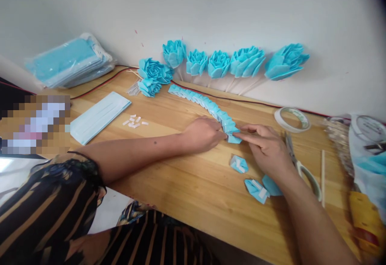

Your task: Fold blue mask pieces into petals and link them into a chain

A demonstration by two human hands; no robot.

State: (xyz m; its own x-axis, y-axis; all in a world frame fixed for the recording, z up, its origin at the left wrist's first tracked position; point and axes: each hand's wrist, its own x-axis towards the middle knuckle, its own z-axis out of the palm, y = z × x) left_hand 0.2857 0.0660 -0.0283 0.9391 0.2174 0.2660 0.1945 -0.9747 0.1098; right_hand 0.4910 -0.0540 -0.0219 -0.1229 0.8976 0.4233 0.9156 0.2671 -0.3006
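Note:
A curved strip of overlapping folded blue petals lies on the wooden table. My left hand is closed with its fingertips on the near end of the strip. From the other side, my right hand pinches the end petal between its fingers. Below the hands lie a loose folded petal and another folded petal, each with white tape on it. A further blue piece is partly hidden under my right wrist.
Scissors and a tape roll lie on the right, near a wooden stick and a yellow tool. Several blue flowers lean on the wall. Left are flat masks, tape bits and a bagged mask pack.

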